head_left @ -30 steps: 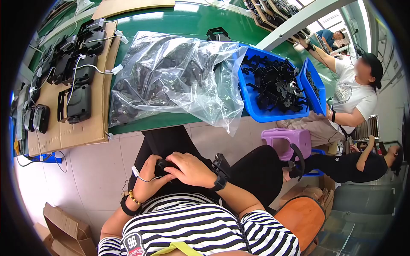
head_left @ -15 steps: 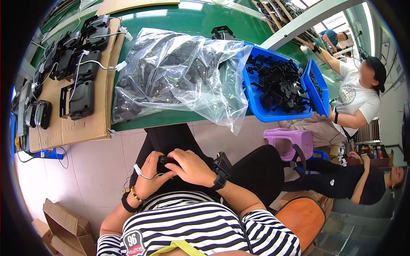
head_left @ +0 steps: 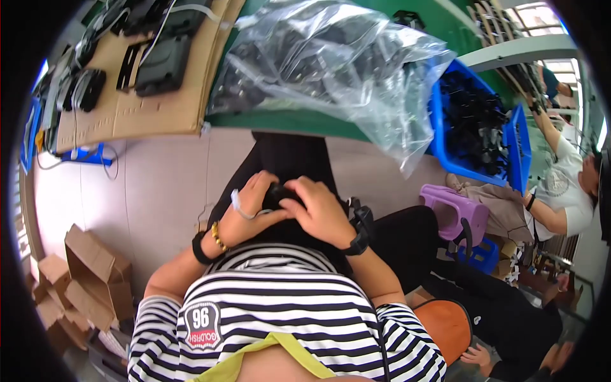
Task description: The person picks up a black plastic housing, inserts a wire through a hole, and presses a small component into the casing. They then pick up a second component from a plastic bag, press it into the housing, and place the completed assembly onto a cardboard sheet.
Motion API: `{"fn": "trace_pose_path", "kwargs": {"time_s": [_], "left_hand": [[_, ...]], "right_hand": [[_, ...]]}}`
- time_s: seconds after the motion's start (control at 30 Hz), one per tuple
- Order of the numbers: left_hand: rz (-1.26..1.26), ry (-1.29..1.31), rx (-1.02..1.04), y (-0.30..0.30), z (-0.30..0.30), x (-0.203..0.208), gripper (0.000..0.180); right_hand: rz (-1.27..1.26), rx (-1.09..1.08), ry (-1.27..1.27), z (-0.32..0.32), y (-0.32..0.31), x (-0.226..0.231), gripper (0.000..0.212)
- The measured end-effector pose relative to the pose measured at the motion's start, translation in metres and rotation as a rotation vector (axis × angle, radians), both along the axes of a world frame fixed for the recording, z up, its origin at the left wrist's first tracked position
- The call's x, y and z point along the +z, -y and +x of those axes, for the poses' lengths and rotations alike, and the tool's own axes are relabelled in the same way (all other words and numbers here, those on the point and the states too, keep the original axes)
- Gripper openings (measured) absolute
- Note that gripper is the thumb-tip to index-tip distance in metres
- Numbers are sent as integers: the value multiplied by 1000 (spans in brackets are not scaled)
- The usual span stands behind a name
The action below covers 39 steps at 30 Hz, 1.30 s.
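Note:
Over my lap I hold a small black rounded housing (head_left: 275,196) with both hands. My left hand (head_left: 249,210) closes round its left side, and a thin white cable with a white plug (head_left: 235,200) hangs over the back of that hand. The fingers of my right hand (head_left: 318,211) are bent over the housing's right side. Much of the housing is hidden by my fingers. Beyond, on the green table (head_left: 273,122), lies a clear plastic bag (head_left: 382,95) full of small dark parts.
Black cased devices (head_left: 164,67) with brackets and cables lie on a cardboard sheet (head_left: 153,121) at the left. A blue bin (head_left: 439,137) of black brackets is at the right. A purple stool (head_left: 445,207), cardboard boxes (head_left: 95,270) and two nearby people surround me.
My view has tilted and turned, so the table sits higher and the bag and bin further right. Both hands still hold the black housing over my lap.

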<state>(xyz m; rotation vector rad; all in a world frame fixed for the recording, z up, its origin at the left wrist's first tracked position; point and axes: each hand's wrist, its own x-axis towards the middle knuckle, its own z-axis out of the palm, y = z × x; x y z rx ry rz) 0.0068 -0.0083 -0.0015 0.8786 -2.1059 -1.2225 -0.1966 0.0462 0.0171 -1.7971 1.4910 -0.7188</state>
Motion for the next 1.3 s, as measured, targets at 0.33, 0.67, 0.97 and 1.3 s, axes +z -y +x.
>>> {"fn": "trace_pose_path", "kwargs": {"time_s": [0.33, 0.67, 0.97, 1.3], "left_hand": [[25, 5, 21, 6, -2, -9, 56], [222, 101, -22, 3, 9, -8, 58], [77, 28, -65, 4, 1, 11, 91], [151, -58, 174, 22, 16, 12, 80]], "right_hand": [[38, -49, 19, 7, 7, -11, 26], [32, -47, 71, 8, 7, -20, 29], [-33, 20, 44, 2, 9, -6, 41], [243, -324, 831, -26, -4, -7, 45]]}}
